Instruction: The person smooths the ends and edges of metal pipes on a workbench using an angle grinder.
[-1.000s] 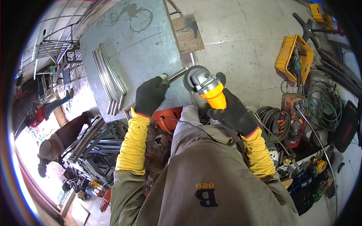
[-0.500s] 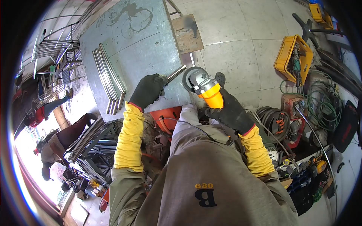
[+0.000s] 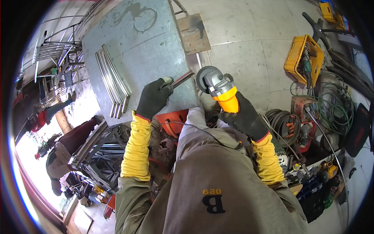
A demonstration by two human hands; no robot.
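Observation:
My left hand [image 3: 154,95], in a dark glove, is closed round a short metal tube [image 3: 183,79] at the near right corner of the metal-topped table [image 3: 156,54]. The tube's free end points up and right, past the table edge. My right hand [image 3: 244,119], gloved too, grips the yellow body of an angle grinder [image 3: 221,91]. The grinder's grey disc [image 3: 206,79] is just right of the tube's end, with a small gap between them. Several bent shiny metal tubes [image 3: 112,80] lie side by side on the table, left of my left hand.
A yellow crate [image 3: 292,60] holding tools stands on the floor at right, near a coiled green hose [image 3: 337,107]. A wooden board [image 3: 193,34] is beside the table. An orange container [image 3: 171,121] sits under the near edge. Two people [image 3: 64,150] are at the left.
My right hand has moved the grinder to the right and slightly up, away from the tube's end. My left hand has turned the tube a little and shifted slightly right.

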